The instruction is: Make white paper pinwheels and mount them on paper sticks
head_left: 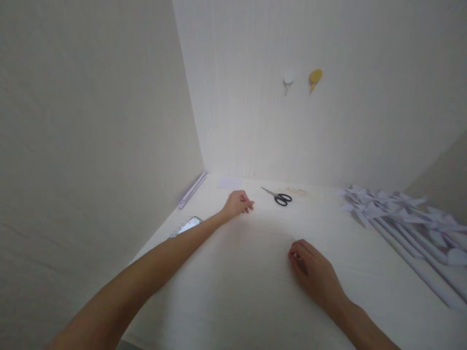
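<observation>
Scissors (278, 196), black-handled, lay flat on the pale table (237, 291) near the back wall, blades pointing left, just right of the left hand (238, 202). That hand reached far across the tabletop, fingers loosely curled, touching nothing that could be made out; whether it pinched anything could not be told. A small white paper sheet (229, 183) lay just beyond it. The right hand (314, 272) rested nearer on the table, fingers curled under, knuckles up, gripping nothing visible. A phone (189, 225) lay beside the left forearm. White paper pinwheels (401, 214) on rolled stems were heaped at right. A ruler (192, 190) sat along the left wall. Two hooks, white (288, 80) and yellow (315, 78), hung on the back wall.
</observation>
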Available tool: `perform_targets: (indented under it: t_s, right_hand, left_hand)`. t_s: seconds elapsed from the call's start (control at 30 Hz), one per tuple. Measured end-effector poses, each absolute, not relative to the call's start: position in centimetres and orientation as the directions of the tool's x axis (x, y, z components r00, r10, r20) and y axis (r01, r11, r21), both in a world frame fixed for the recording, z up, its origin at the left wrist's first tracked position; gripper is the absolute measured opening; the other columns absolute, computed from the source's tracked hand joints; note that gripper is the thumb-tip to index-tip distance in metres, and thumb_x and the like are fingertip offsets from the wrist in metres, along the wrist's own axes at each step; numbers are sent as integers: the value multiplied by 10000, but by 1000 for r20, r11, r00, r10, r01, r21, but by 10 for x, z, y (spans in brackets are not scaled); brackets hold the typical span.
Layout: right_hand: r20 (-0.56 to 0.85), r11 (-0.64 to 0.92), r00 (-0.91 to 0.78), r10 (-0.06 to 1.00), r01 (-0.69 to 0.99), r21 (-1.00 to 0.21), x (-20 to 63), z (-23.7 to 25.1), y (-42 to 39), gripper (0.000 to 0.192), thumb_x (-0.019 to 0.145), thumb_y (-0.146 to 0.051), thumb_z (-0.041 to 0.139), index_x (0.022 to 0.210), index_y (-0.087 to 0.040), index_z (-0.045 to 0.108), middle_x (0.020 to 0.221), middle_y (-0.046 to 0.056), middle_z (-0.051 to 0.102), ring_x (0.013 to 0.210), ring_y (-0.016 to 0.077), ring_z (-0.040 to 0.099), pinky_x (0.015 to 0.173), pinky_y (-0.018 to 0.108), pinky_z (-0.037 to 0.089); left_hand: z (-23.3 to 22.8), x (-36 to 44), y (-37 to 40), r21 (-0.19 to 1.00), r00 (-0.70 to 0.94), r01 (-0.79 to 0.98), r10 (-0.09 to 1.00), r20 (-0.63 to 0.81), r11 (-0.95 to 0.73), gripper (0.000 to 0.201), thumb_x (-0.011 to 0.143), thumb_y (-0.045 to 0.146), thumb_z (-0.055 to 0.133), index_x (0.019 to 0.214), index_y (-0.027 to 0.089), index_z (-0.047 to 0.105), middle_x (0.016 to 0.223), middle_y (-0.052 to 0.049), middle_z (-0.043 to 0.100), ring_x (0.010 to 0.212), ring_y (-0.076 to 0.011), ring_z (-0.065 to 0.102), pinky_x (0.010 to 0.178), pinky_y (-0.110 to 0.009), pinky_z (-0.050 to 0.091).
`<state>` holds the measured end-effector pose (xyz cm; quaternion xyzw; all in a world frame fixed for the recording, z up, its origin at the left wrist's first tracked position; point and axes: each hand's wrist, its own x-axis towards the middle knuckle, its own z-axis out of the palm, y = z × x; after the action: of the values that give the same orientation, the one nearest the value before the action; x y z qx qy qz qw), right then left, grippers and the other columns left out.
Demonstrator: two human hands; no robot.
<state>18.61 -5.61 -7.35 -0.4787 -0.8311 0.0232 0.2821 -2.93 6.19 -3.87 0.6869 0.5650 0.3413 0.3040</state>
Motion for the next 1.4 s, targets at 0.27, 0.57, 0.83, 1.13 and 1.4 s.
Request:
perform_targets:
  t_s: [0.27,0.57,0.83,1.13,1.4]
  right_hand:
    - [451,595,-444,774,754,-278,179,-73,-56,155,769,-95,368,723,-178,492,756,62,541,690,163,499,620,288,447]
    - [392,589,-469,791,758,-281,178,-74,-57,139,768,-81,416,746,-161,527,789,56,552,728,153,481,679,280,428]
    - [364,593,-486,795,748,-298,178,-74,-56,133,772,-86,420,733,-158,526,789,49,546,737,148,459,699,278,412]
    - [358,596,-491,794,744,-302,178,-74,-57,131,772,-86,418,738,-155,524,797,50,542,736,151,449,678,276,412]
    - [365,597,-490,792,746,-295,178,-76,-55,128,766,-80,421,745,-157,521,807,45,541,745,147,455,716,286,413]
  left_hand:
    - [-28,-54,146,431,128,879,971,202,-206,113,615,229,611,602,161,522,804,-109,594,904,-264,511,760,-335,359]
    - [-48,-46,171,87,28,996,998,51,-33,371,719,323,473,979,68,542,1095,-244,482,1004,-337,481,789,-415,383]
    - [-43,-47,182,-95,69,993,996,-48,-74,363,737,234,398,1021,61,546,1086,-225,512,976,-284,527,783,-341,425]
    - [-39,-56,185,-137,93,986,994,-59,-100,328,699,214,428,951,74,587,1021,-197,570,940,-245,550,767,-290,433]
    - [-39,-59,185,-126,114,985,992,-50,-120,363,686,294,445,924,61,591,984,-211,580,915,-273,556,744,-324,438]
